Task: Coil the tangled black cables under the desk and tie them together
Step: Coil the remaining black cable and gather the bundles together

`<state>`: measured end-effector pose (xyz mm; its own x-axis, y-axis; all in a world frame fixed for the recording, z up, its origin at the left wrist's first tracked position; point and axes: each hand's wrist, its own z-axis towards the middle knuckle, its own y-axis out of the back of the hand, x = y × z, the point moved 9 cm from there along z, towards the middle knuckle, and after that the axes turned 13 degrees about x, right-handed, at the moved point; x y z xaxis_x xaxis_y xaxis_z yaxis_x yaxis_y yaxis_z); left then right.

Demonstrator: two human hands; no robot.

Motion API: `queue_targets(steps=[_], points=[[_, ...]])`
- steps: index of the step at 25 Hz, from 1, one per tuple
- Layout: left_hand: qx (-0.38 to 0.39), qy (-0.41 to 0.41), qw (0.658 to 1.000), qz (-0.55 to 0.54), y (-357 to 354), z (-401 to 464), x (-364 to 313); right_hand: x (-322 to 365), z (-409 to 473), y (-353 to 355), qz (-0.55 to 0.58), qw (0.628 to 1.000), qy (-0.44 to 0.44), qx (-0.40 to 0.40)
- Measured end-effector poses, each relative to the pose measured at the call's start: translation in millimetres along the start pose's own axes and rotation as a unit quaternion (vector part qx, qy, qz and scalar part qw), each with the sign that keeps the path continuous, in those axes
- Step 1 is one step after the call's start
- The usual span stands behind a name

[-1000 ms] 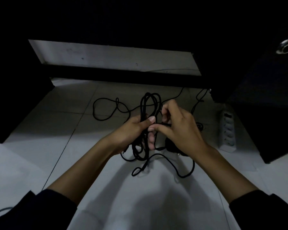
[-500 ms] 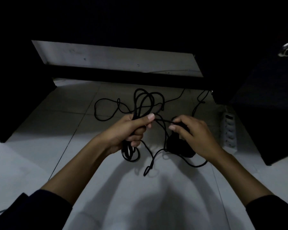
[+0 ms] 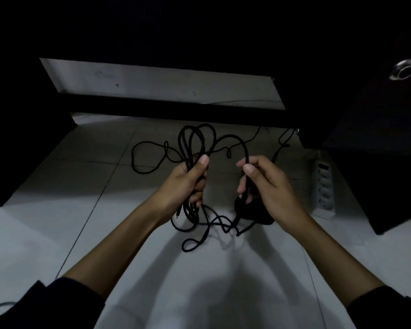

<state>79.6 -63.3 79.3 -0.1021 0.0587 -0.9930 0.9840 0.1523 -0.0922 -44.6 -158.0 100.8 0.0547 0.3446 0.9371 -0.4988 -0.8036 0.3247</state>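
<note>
Both your hands grip black cable above the floor, under the dark desk.
Your left hand [image 3: 188, 184] clutches the coiled cable bundle [image 3: 195, 143]; just right of it, your right hand [image 3: 268, 186] pinches one strand [image 3: 246, 150] arching across; the power strip [image 3: 323, 188] lies further right.

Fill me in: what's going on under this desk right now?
A person is coiling a black cable by hand. The left hand grips a bundle of loops; the right hand pinches the next stretch, which arches between the hands. More cable lies tangled on the floor beneath the hands. Nothing is tied yet. A white power strip lies to the right.
</note>
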Motion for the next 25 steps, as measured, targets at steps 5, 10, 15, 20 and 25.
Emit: queue_targets(steps=[5, 10, 15, 20, 25], points=[[0.012, -0.020, 0.999, 0.041, -19.8, 2.6, -5.5, 18.7, 10.0, -8.6, 0.034, 0.997, 0.009, -0.066], [0.003, -0.032, 0.998, 0.052, -29.8, 4.1, -8.7, 23.5, 14.0, -11.4, -0.030, 0.994, -0.006, -0.101], [-0.002, -0.046, 0.997, 0.065, -28.6, 2.5, -14.0, 18.0, 14.6, -14.4, -0.006, 0.994, -0.026, -0.110], [-0.070, -0.044, 0.994, 0.067, -16.6, 2.0, -9.7, 12.7, 7.2, -15.0, 0.032, 0.993, -0.037, -0.109], [-0.093, -0.062, 0.991, 0.073, -18.1, -1.5, -10.1, 8.0, 7.1, -13.4, 0.054, 0.995, -0.029, -0.074]])
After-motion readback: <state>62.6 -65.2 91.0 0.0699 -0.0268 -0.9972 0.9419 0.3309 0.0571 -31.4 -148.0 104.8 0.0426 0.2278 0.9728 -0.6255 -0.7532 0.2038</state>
